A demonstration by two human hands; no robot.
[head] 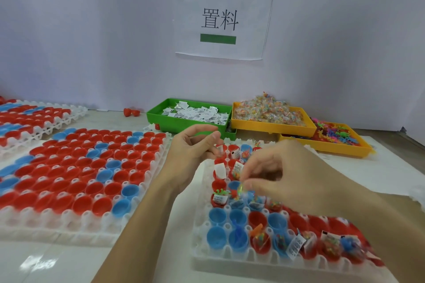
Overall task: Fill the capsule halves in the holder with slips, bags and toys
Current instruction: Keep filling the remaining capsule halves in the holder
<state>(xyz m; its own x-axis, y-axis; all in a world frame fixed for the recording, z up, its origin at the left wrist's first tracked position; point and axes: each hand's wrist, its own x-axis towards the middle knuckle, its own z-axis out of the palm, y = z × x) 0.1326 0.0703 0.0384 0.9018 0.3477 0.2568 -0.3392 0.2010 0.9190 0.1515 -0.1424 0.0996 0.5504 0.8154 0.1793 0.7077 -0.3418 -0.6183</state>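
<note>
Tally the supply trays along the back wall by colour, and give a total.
Green tray, holding paper slips: 1
Yellow trays, one with small bags and one with toys: 2
Total: 3

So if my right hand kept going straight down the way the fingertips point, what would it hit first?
Most likely the blue cup in the white holder, right under the small bag pinched by your right hand. Motion blur and unclear depth mean a neighbouring cup is possible.
</note>
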